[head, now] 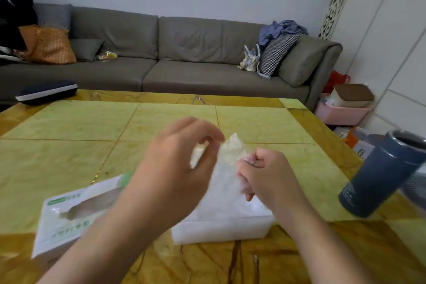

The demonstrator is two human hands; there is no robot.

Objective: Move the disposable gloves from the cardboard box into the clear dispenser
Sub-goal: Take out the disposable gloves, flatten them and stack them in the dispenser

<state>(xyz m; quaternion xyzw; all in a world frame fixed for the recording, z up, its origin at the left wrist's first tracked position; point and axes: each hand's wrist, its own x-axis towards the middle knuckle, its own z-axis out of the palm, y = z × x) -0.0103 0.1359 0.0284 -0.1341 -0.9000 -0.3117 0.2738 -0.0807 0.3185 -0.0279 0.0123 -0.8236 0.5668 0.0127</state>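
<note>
Gloves [227, 168] upright above clear dispenser [221, 223], pinched by left hand [177, 163] and right hand [262, 173].

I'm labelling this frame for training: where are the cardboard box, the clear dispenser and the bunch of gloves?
cardboard box [66, 217]: head view, on its printed top face.
clear dispenser [221, 229]: head view, on its near wall.
bunch of gloves [232, 147]: head view, on its crumpled top.
</note>
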